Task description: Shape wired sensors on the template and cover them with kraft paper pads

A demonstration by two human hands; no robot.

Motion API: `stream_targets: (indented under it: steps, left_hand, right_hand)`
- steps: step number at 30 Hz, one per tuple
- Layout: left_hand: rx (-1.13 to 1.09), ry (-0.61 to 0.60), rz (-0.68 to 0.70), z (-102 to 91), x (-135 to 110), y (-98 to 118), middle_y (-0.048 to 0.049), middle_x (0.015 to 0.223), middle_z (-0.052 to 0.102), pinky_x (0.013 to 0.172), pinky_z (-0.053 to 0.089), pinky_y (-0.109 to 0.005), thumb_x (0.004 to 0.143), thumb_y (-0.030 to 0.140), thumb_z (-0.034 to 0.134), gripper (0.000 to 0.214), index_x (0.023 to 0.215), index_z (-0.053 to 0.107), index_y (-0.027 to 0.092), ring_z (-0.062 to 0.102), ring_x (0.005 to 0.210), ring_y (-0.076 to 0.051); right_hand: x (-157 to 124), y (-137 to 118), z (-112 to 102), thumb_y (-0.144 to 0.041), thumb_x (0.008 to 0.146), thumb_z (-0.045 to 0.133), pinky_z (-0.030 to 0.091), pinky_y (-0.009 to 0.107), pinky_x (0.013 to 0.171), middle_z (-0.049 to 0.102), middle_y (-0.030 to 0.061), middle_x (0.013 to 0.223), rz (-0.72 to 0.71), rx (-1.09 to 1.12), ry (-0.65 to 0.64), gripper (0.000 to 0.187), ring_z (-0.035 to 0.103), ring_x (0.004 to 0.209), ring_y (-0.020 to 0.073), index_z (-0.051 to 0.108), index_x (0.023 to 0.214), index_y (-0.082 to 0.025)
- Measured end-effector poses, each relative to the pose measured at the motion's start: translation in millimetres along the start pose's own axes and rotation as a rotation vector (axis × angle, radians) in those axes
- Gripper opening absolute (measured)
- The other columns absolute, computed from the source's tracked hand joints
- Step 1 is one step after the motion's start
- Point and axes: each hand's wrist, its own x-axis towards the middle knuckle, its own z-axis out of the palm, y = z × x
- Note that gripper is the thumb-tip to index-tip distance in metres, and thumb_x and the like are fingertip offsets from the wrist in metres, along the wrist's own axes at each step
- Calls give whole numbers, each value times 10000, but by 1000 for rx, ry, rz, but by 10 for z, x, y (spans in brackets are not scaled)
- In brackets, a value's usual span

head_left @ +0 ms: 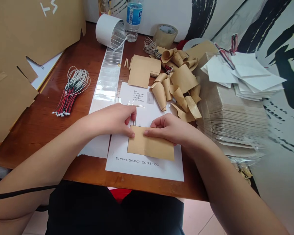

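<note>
A flat rectangle of brown kraft paper [153, 145] lies over a white printed sheet [144, 171] in front of me. My left hand [116, 119] has its thumb on the paper's upper left corner, fingers curled beyond the edge. On the upper edge, the thumb of my right hand [165, 129] presses from above while its fingers bend round behind. Thin, faint lines show between the hands, just past the paper; I cannot make out what they are. Beyond them, a clear plastic piece with a printed label [137, 96] rests on the white sheet.
Brown paper squares [139, 73] and rolled brown papers [178, 88] sit farther back. A wire bundle [72, 91] lies left, beside a label strip [107, 78]. Stacked cards in plastic [237, 114] stand right; a cardboard box [36, 32] and a water bottle [133, 19] border the back.
</note>
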Motion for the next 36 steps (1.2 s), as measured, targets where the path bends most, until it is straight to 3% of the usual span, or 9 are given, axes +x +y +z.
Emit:
stream_targets:
  steps: [10, 14, 17, 21, 27, 32, 36]
  left_hand:
    - [54, 66, 7, 84, 41, -8, -6, 931, 685, 610, 355, -292, 734, 523, 794, 441, 1013, 585, 253, 617, 821, -214]
    - [121, 119, 101, 121, 24, 57, -6, 943, 685, 646, 360, -290, 773, 338, 788, 253, 900, 602, 224, 601, 844, -198]
    - [119, 65, 223, 149, 11, 100, -6, 899, 677, 698, 392, -283, 820, 142, 673, 70, 822, 635, 201, 600, 847, -175]
    - [108, 2, 305, 175, -3, 112, -20, 898, 683, 744, 425, -281, 876, 81, 562, 201, 846, 722, 199, 619, 847, -170]
    - [161, -48, 312, 249, -62, 220, -46, 1035, 680, 769, 446, -292, 914, 101, 518, 268, 996, 748, 211, 641, 891, -189]
    - [294, -21, 308, 310, -70, 351, -74, 983, 646, 747, 429, -314, 996, 280, 540, 217, 955, 708, 150, 625, 830, -201]
    - [342, -35, 294, 316, -45, 368, -66, 975, 632, 710, 404, -302, 1010, 312, 538, 227, 948, 691, 156, 617, 827, -200]
  right_hand:
    - [-14, -12, 19, -558, 689, 827, 265, 219, 383, 494, -44, 525, 6, 13, 28, 434, 407, 477, 86, 600, 604, -199]
    - [-8, 13, 16, -597, 685, 827, 273, 231, 390, 491, -45, 530, -8, -3, 33, 468, 404, 480, 89, 584, 602, -205]
    - [-11, 34, -24, -621, 653, 846, 290, 241, 401, 480, -52, 526, -14, -42, 34, 486, 401, 481, 95, 581, 627, -214]
    - [-54, 33, -104, -633, 620, 857, 325, 252, 434, 528, -40, 562, -46, -110, 19, 495, 453, 514, 114, 590, 672, -220]
    - [-82, 32, -97, -617, 669, 846, 332, 275, 441, 504, -48, 525, -15, -229, 65, 492, 438, 461, 114, 539, 667, -232]
    - [-61, 45, -67, -653, 665, 854, 338, 298, 419, 495, -46, 525, 26, -309, 120, 550, 466, 424, 130, 493, 650, -239]
    - [-128, -3, -141, -516, 705, 879, 377, 295, 464, 540, -42, 531, -14, -344, 70, 467, 535, 447, 139, 513, 660, -230]
